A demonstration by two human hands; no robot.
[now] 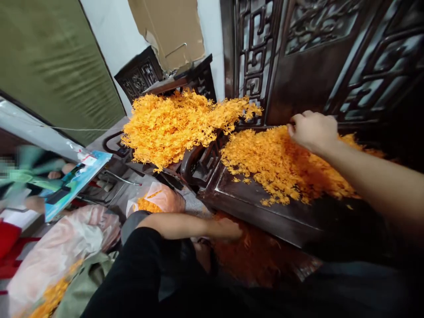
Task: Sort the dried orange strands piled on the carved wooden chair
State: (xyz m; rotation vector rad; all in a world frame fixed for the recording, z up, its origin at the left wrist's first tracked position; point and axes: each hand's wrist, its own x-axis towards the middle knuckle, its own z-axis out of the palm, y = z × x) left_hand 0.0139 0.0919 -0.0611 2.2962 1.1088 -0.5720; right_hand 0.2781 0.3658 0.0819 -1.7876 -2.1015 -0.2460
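My right hand [313, 130] is raised at the back edge of a heap of orange plastic flower pieces [265, 154] on a dark wooden bench [251, 207]. Its fingers are curled together, and what they hold, if anything, is hidden. Down below the front edge of the bench, my left hand [228, 229] reaches into shadow beside a reddish-orange pile [261, 256]. The fingers there are dark and blurred, so their grip does not show. A second, taller heap of orange flower pieces [168, 128] covers the seat of a carved wooden chair to the left.
A pinkish plastic bag [172, 201] with orange pieces stands on the floor by my knee. Farther left lie a large pale sack [39, 260] and a small table with a blue top [77, 183]. Another person's hand [56, 172] is near that table, behind a green fan [24, 174].
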